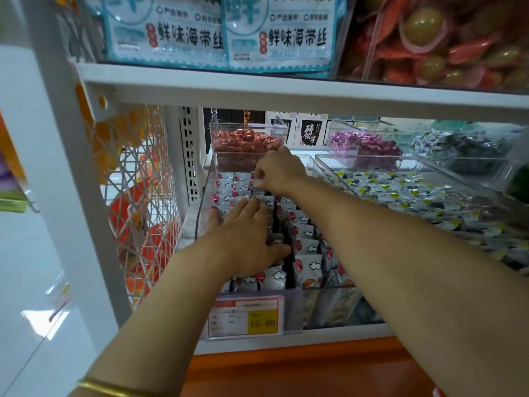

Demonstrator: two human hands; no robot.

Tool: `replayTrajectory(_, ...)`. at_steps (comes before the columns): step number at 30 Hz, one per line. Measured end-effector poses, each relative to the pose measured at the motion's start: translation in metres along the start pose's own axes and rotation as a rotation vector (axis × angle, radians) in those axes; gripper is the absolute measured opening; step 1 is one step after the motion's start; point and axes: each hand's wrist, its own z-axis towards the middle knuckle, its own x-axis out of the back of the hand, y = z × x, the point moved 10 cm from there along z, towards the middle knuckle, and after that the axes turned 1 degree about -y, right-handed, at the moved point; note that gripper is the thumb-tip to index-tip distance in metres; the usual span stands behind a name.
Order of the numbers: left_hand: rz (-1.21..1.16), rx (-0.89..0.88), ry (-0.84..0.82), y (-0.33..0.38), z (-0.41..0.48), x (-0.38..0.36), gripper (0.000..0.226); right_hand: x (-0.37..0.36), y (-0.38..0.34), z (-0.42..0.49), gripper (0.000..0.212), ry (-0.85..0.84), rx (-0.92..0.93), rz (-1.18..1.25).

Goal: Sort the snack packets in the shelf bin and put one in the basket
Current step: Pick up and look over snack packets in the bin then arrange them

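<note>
A clear shelf bin (205, 193) on the lower shelf holds several white snack packets (307, 247) printed with clouds and red dots, standing in rows. My left hand (246, 239) lies flat on the packets in the left row, fingers straight and spread. My right hand (279, 171) reaches to the back of the bin and pinches the top edge of one white packet (259, 181) between its fingertips. No basket is in view.
A second clear bin (400, 190) of yellow-and-black packets sits to the right. Behind are bins of red (243, 143) and purple sweets (366, 144). A shelf board (286, 87) hangs close above. A price tag (246, 316) fronts the bin; a wire mesh panel (137, 196) stands left.
</note>
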Motion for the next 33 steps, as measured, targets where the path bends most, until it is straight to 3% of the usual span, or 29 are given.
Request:
replayTrajectory(3, -0.027, -0.007, 0.028, 0.0, 0.002, 0.002, 0.083, 0.003, 0.001, 0.002, 0.02, 0.02, -0.016, 0.05)
replayTrajectory(8, -0.077, -0.01, 0.092, 0.001, 0.0, 0.009, 0.078, 0.021, 0.019, -0.004, 0.011, 0.103, -0.115, 0.46)
replayTrajectory(15, -0.21, -0.029, 0.226, 0.006, -0.016, 0.025, 0.062, 0.069, 0.045, -0.061, 0.013, 0.436, -0.256, 0.705)
replayTrajectory(20, -0.415, -0.038, 0.471, 0.007, -0.04, 0.052, 0.039, 0.088, 0.058, -0.139, 0.015, 0.552, -0.317, 0.954)
replayTrajectory(25, -0.664, -0.068, 0.565, 0.014, -0.065, 0.061, 0.049, 0.077, 0.064, -0.209, 0.012, 0.503, -0.39, 1.257)
replayTrajectory(28, -0.764, -0.101, 0.57, 0.024, -0.077, 0.061, 0.042, 0.066, 0.069, -0.235, 0.013, 0.483, -0.452, 1.419)
replayTrajectory(33, -1.176, -0.103, 0.454, 0.027, -0.081, 0.044, 0.017, 0.058, 0.074, -0.252, 0.011, 0.462, -0.46, 1.729)
